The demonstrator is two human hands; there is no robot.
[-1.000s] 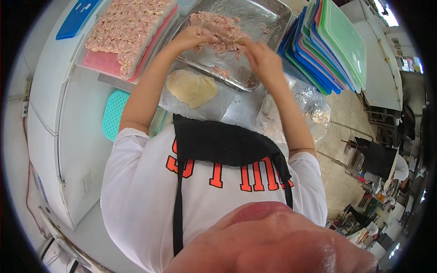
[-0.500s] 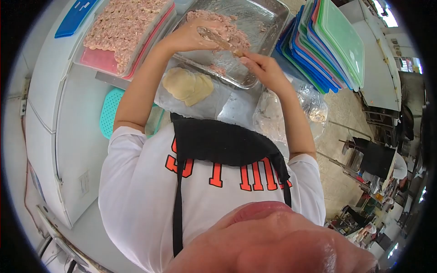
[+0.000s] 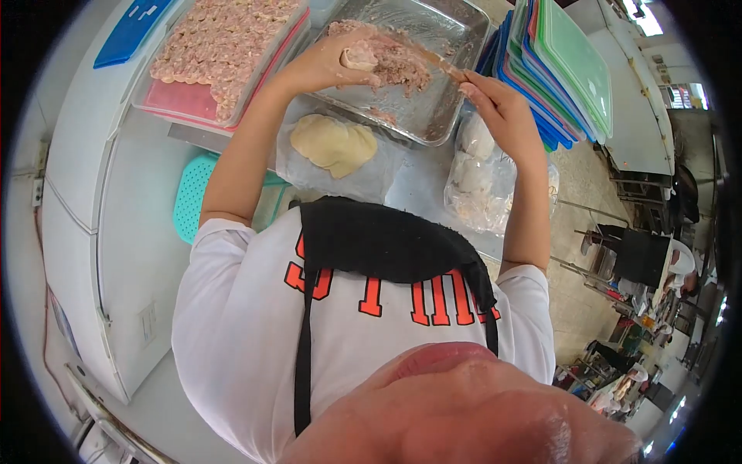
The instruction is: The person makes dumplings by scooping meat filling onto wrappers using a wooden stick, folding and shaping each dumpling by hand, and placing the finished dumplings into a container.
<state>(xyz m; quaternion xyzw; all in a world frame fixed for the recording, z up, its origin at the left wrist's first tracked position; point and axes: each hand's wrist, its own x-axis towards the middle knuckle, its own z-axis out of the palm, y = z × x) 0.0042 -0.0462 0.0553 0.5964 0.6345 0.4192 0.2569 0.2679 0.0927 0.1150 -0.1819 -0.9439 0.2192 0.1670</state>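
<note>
My left hand [image 3: 328, 62] is closed around a small dumpling wrapper [image 3: 359, 56] with filling in it, held over the near left side of a metal tray [image 3: 452, 108]. Pinched in my right hand [image 3: 498, 108] is a thin flat spatula [image 3: 450, 68], its far end at the ground meat filling [image 3: 406, 66] in the tray. Just below the tray, a pile of pale round wrappers [image 3: 332, 145] lies on a plastic sheet [image 3: 379, 174].
At the upper left, a clear container [image 3: 182, 107] holds rows of packed meat dumplings. A blue lid [image 3: 127, 35] lies beyond it. Stacked coloured lids [image 3: 568, 69] stand at the right, above a plastic bag [image 3: 479, 178] of pale rounded pieces. A teal basket [image 3: 193, 197] sits lower left.
My right hand has drawn the spatula away from the wrapper in my left hand, moving right. The left hand has turned a little and still holds the wrapper. The view has shifted slightly.
</note>
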